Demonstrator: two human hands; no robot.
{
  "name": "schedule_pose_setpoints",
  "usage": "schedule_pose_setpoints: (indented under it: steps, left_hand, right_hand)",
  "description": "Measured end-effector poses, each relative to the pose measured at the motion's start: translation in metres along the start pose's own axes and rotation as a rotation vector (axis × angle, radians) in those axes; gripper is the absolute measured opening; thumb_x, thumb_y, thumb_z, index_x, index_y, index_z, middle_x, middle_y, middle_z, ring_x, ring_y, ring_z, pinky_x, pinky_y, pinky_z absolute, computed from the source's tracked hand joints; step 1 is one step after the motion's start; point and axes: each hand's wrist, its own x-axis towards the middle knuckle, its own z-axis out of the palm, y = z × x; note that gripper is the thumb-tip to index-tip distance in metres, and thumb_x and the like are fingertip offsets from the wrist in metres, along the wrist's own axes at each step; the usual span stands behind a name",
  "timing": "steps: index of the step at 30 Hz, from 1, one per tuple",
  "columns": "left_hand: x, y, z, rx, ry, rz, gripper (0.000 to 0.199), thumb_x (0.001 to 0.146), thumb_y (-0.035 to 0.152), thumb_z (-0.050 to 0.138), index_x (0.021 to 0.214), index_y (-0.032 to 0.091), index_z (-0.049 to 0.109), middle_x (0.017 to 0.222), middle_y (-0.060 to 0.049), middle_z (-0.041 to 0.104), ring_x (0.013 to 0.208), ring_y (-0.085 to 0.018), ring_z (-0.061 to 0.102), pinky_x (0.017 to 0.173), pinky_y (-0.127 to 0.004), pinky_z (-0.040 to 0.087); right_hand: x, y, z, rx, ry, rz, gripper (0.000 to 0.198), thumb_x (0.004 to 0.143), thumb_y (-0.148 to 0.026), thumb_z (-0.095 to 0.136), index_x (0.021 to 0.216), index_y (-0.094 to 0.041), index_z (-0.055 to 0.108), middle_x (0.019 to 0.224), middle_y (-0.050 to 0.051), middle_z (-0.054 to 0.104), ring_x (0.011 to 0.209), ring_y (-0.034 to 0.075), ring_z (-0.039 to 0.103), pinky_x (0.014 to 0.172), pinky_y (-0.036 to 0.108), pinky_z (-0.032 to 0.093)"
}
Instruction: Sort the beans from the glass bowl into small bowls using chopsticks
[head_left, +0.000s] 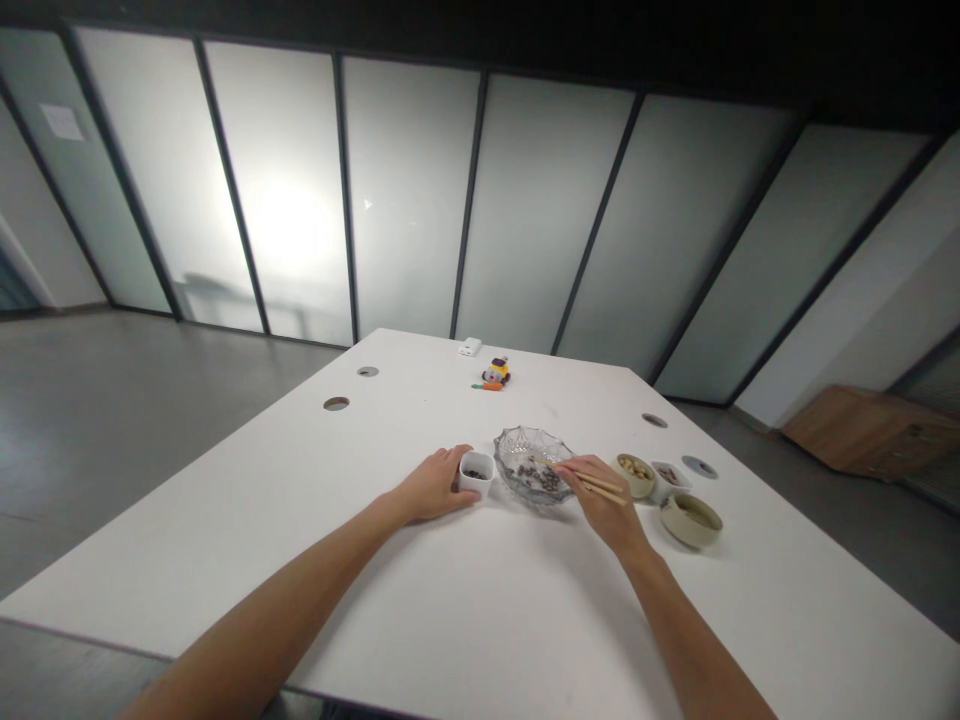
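Note:
My left hand (437, 485) is wrapped round a small white cup (477, 487) from its left side, and some dark pieces (475, 474) lie in the cup. Just right of it stands a scalloped clear glass bowl (525, 440) with several dark, seed-like pieces (546, 480) in its bottom. A pair of wooden chopsticks (604, 490) is pinched in my right hand (600, 500) over the bowl's right rim. Their tips reach down into the bowl; whether they grip a piece is too small to tell.
At the right stand a beige bowl (624, 464) of pale nuts, a white cup (660, 496) with brownish pieces, and another beige bowl (686, 532). Farther back lie a yellow toy vehicle (498, 370), an orange carrot-like item (491, 387) and a white device (470, 347). Round holes pierce the white table (300, 520).

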Motion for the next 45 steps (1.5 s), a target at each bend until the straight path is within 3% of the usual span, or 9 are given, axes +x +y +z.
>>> schedule_pose_setpoints:
  steps: [11, 17, 22, 27, 32, 39, 45]
  left_hand:
    - [0.001, 0.000, 0.000, 0.002, -0.009, -0.012, 0.074, 0.092, 0.051, 0.080, 0.156, 0.021, 0.056, 0.136, -0.017, 0.074, 0.126, -0.040, 0.070, 0.108, -0.050, 0.055]
    - [0.001, 0.002, -0.001, -0.003, -0.014, -0.011, 0.077, 0.091, 0.051, 0.080, 0.157, 0.022, 0.055, 0.139, -0.017, 0.074, 0.130, -0.041, 0.069, 0.111, -0.051, 0.054]
    - [0.001, 0.004, -0.002, -0.004, -0.011, -0.016, 0.074, 0.091, 0.050, 0.080, 0.155, 0.023, 0.057, 0.138, -0.016, 0.074, 0.130, -0.041, 0.070, 0.110, -0.051, 0.055]
    - [0.000, 0.000, 0.000, 0.002, -0.006, -0.012, 0.075, 0.091, 0.051, 0.080, 0.156, 0.023, 0.056, 0.139, -0.016, 0.074, 0.130, -0.041, 0.070, 0.111, -0.051, 0.055]
    - [0.000, -0.002, 0.001, -0.002, -0.001, -0.007, 0.074, 0.092, 0.052, 0.080, 0.157, 0.025, 0.056, 0.139, -0.015, 0.074, 0.129, -0.041, 0.070, 0.110, -0.051, 0.055]
    - [0.000, -0.001, 0.000, -0.009, -0.001, -0.006, 0.074, 0.092, 0.052, 0.080, 0.156, 0.023, 0.057, 0.138, -0.016, 0.074, 0.130, -0.041, 0.070, 0.110, -0.051, 0.055]
    - [0.000, 0.000, -0.001, -0.019, -0.007, -0.015, 0.073, 0.092, 0.050, 0.080, 0.156, 0.023, 0.056, 0.140, -0.017, 0.074, 0.131, -0.041, 0.069, 0.111, -0.051, 0.054]
  right_hand:
    - [0.002, -0.006, 0.001, -0.042, 0.016, -0.021, 0.051, 0.108, -0.066, 0.067, 0.087, -0.023, 0.085, 0.089, 0.011, 0.083, 0.081, 0.027, 0.079, 0.074, 0.041, 0.066]
    - [0.004, -0.032, 0.003, -0.062, 0.142, -0.033, 0.047, 0.109, -0.065, 0.067, 0.090, -0.026, 0.086, 0.090, 0.008, 0.083, 0.085, 0.026, 0.078, 0.080, 0.039, 0.066]
    - [0.004, -0.050, 0.012, 0.005, 0.099, -0.003, 0.050, 0.110, -0.067, 0.065, 0.090, -0.026, 0.085, 0.091, 0.008, 0.083, 0.083, 0.025, 0.079, 0.077, 0.037, 0.065]
    - [0.008, -0.038, -0.003, -0.155, 0.204, 0.013, 0.061, 0.109, -0.077, 0.056, 0.092, -0.024, 0.082, 0.087, 0.009, 0.082, 0.080, 0.027, 0.077, 0.074, 0.038, 0.062]
    - [0.012, -0.019, -0.026, -0.326, 0.166, -0.002, 0.067, 0.108, -0.082, 0.051, 0.091, -0.025, 0.079, 0.081, 0.007, 0.081, 0.074, 0.026, 0.075, 0.073, 0.039, 0.058]
    - [0.011, -0.015, -0.025, -0.309, 0.089, -0.072, 0.063, 0.110, -0.077, 0.053, 0.088, -0.025, 0.081, 0.080, 0.008, 0.082, 0.074, 0.027, 0.076, 0.075, 0.040, 0.060]
    - [0.011, -0.016, -0.023, -0.243, 0.033, -0.042, 0.067, 0.108, -0.081, 0.053, 0.083, -0.025, 0.082, 0.083, 0.010, 0.082, 0.076, 0.028, 0.077, 0.072, 0.041, 0.061]
